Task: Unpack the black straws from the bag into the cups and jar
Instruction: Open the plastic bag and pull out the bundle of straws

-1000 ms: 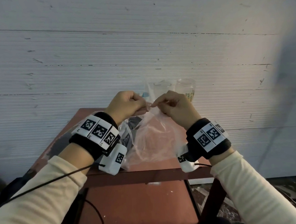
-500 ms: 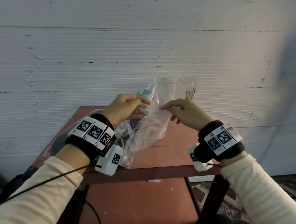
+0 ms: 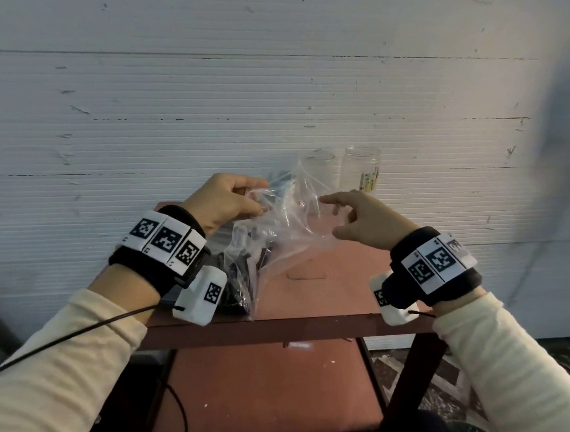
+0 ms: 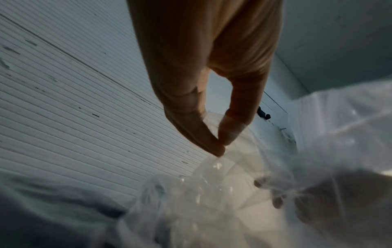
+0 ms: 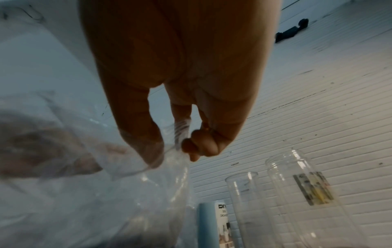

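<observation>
1. The bag (image 3: 278,236) is clear, crinkled plastic, held above the red table (image 3: 331,279); dark straws (image 3: 243,271) show through its lower part.
2. The left hand (image 3: 222,203) pinches the bag's top edge between thumb and forefinger.
3. The right hand (image 3: 364,221) pinches the opposite edge.
4. A clear cup (image 3: 319,170) and a jar (image 3: 362,171) stand at the table's far edge, against a white ribbed wall (image 3: 269,83).

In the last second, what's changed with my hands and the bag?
The hands parted: right hand swung right, left hand stayed left, pulling the bag mouth from pinched shut to open. Both still pinch its edges. Straws remain inside; cup and jar unmoved.
</observation>
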A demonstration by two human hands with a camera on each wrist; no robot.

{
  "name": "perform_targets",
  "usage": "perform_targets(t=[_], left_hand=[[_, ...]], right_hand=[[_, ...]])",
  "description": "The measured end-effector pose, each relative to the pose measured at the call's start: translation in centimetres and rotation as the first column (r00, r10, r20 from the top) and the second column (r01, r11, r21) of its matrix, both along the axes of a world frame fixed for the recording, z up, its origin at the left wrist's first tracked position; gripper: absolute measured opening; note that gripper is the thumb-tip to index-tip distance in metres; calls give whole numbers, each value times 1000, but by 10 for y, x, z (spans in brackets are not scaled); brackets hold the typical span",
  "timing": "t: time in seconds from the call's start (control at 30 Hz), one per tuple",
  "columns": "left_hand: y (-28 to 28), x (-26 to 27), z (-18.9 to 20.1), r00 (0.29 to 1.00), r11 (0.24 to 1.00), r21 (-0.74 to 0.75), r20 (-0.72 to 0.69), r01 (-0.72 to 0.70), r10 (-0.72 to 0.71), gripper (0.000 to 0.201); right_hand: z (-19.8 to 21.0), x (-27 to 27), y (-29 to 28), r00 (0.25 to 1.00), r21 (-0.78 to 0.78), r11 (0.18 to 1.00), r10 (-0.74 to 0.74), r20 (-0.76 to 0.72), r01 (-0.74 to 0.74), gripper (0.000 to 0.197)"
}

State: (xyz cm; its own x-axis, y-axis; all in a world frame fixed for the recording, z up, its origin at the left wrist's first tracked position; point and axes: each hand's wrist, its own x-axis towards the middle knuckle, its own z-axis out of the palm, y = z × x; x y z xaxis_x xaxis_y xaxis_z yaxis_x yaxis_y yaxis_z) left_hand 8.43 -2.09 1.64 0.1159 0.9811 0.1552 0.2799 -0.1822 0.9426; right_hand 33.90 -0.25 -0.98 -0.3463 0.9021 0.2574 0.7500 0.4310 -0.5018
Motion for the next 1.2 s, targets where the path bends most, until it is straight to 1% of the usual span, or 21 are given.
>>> perform_targets(t=[0.1, 0.17, 0.23, 0.33, 0.4, 0.47, 0.6, 0.77, 0.83, 0.9, 0.93, 0.97, 1.0, 1.03, 1.1, 1.13, 1.17, 1.2], left_hand=[[-3, -16, 6, 1000, 1000, 16, 2, -22, 22, 49], [-6, -22, 8, 1000, 1000, 8, 17, 0, -1, 51], [-7, -21, 7, 1000, 1000, -21, 19, 23, -23, 57], [-6, -17, 4, 998, 996, -60, -3, 63, -63, 66], [-4, -16, 2, 992, 985, -121, 31, 122, -119, 70], [-4, -16, 1, 986, 970, -178, 34, 165, -162, 74], [-5, -17, -1, 969, 952, -194, -12, 238, -245, 78], [-2, -24, -4, 948, 931, -187, -3, 313, -319, 71], [2, -26, -6, 952, 936, -181, 6, 302, -306, 71], [6, -26, -6, 964, 948, -178, 27, 263, -263, 70], [6, -25, -5, 972, 954, -184, 41, 235, -232, 66], [7, -23, -3, 981, 963, -189, 51, 191, -185, 60], [8, -21, -1, 990, 971, -197, 57, 139, -130, 53], [10, -19, 1, 995, 973, -211, 67, 91, -79, 46], [11, -14, 4, 998, 971, -240, 63, 17, -2, 29], [12, -13, 5, 1000, 972, -234, 14, -12, 16, 23], [16, -14, 5, 997, 977, -212, -70, -33, 18, 26], [20, -16, 4, 986, 981, -189, -168, -42, 9, 34]], right_hand=[[3, 16, -1, 998, -58, 998, -14, 58, 17, 67], [6, 23, -4, 996, -97, 995, 4, 90, 5, 71], [7, 23, -7, 993, -113, 993, 33, 115, -20, 78], [7, 16, -10, 990, -144, 985, 110, 92, -96, 93], [6, 11, -8, 986, -180, 971, 165, 39, -155, 94], [4, 7, -3, 982, -212, 959, 183, -40, -188, 89], [-1, 5, 9, 971, -210, 964, 122, -205, -165, 83], [-6, 9, 17, 930, -138, 986, 39, -366, -95, 82], [-11, 6, 22, 906, -129, 990, 2, -423, -62, 78], [-14, 3, 28, 881, -121, 992, -30, -472, -31, 72], [-14, 1, 30, 870, -123, 992, -40, -492, -25, 65], [-13, -2, 32, 867, -122, 992, -43, -496, -21, 54], [-12, -5, 33, 880, -109, 994, -34, -473, -20, 41], [-10, -8, 33, 902, -90, 996, -17, -431, -24, 33], [-9, -15, 34, 934, -63, 997, 16, -356, -41, 33], [-8, -19, 36, 947, -67, 997, 16, -322, -40, 35], [-8, -21, 39, 960, -78, 997, 7, -279, -30, 37], [-8, -24, 42, 974, -85, 996, -2, -227, -18, 36]])
